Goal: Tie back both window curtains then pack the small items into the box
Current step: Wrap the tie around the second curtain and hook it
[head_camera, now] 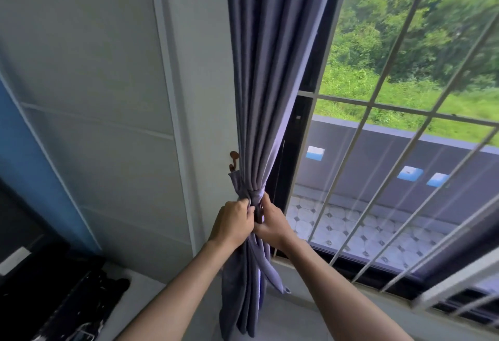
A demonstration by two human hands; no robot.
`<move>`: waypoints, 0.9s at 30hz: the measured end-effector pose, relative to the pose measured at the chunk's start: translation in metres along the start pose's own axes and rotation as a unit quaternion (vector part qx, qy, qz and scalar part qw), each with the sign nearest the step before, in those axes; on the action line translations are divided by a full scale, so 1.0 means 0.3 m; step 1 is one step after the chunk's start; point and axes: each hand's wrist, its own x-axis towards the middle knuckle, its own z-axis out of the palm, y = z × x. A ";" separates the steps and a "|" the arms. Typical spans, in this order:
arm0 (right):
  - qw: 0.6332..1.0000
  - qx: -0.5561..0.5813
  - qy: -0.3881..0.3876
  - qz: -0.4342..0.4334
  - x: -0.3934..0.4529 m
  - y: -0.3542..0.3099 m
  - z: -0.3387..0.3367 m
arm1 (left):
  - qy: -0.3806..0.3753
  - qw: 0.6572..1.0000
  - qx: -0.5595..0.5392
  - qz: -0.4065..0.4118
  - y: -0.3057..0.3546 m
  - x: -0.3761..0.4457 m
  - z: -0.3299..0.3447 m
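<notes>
Grey curtain (259, 97) gathered at window's left edge, tieback band (252, 195) wrapped round it (near wall hook (233, 161)). Left hand (232, 223) and right hand (271, 223): fingers curled, gripping band.

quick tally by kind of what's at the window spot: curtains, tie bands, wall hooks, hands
gathered purple fabric curtain: 1
purple fabric tie band around the curtain: 1
brown metal wall hook: 1
bare hands, left hand and right hand, both gripping at the band: 2
total: 5
</notes>
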 end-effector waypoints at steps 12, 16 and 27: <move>0.984 -0.041 -0.161 0.071 0.016 0.012 -0.162 | -0.147 0.989 -0.007 0.030 0.023 0.081 -0.024; 0.990 -0.044 -0.112 0.069 0.004 0.008 -0.136 | -0.126 0.990 -0.001 0.067 0.016 0.103 -0.045; 0.989 -0.111 -0.089 0.038 -0.003 0.053 -0.157 | 0.056 0.992 -0.111 0.003 -0.036 0.114 0.024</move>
